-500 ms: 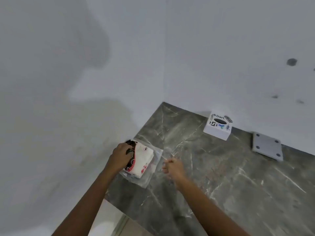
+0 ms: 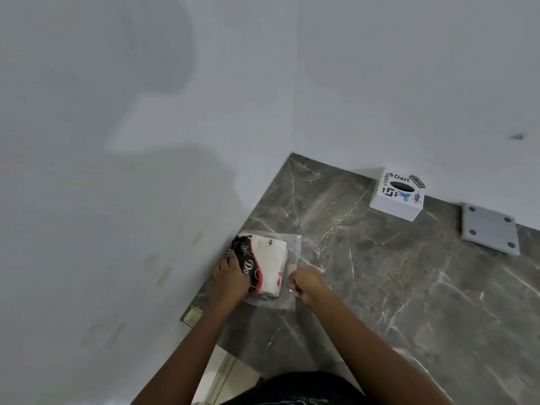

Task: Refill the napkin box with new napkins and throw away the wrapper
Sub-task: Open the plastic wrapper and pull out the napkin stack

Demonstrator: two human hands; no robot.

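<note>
The napkin pack (image 2: 267, 266), white with black and red print inside a clear wrapper (image 2: 293, 244), lies at the left edge of the grey marble counter (image 2: 380, 287), close to the wall. The left hand (image 2: 229, 277) curls over the pack's dark end, fingers clamped on it, forearm reaching up from below. The right hand (image 2: 305, 283) is closed into a pinch on the wrapper's right edge. The napkin box (image 2: 397, 195) sits well apart against the back wall, beside a grey plate (image 2: 489, 230).
</note>
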